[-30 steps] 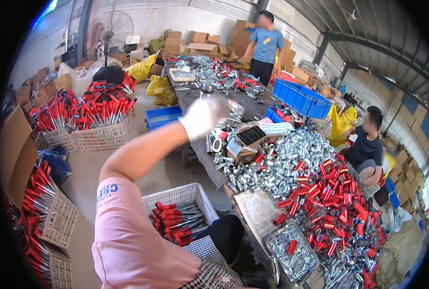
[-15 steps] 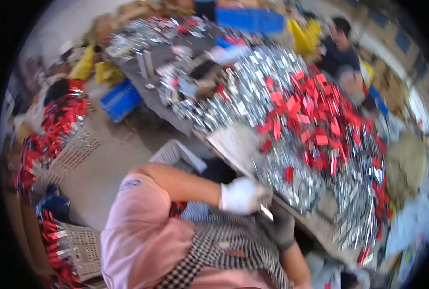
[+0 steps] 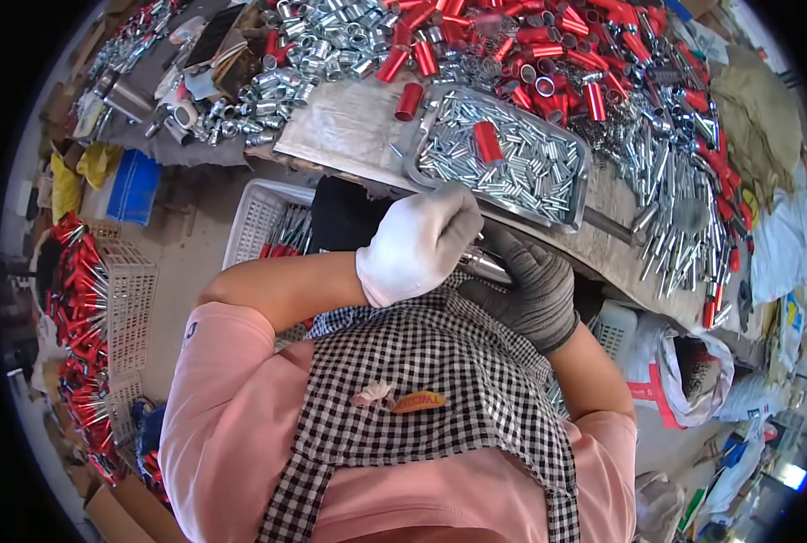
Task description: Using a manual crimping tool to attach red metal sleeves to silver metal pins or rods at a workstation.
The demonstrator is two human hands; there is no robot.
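My left hand point(image 3: 421, 240), in a white glove, is closed in a pinch in front of the table edge. At its fingertips there may be a small pin, too small to make out. My right hand point(image 3: 532, 288), in a grey glove, is curled around a shiny metal tube point(image 3: 485, 265) close to my checked apron. The fingertips of both hands almost meet at the tube's upper end. Just beyond them, a metal tray point(image 3: 581, 195) of small silvery pins point(image 3: 530, 172) rests on the table, with a red metal sleeve point(image 3: 487, 142) lying on the pins.
Piles of red sleeves point(image 3: 548, 63) and silvery rings point(image 3: 340, 41) cover the table's far side. Long metal rods point(image 3: 670, 235) lie at right. A white plastic basket point(image 3: 251, 210) of red-handled parts stands below the table edge. More crates point(image 3: 132, 299) line the left; a bag point(image 3: 693, 380) sits right.
My view has swung down and steadied from a blur, bringing the tray of pins into clear sight. Both hands remain close together, with the shiny metal piece still between them.
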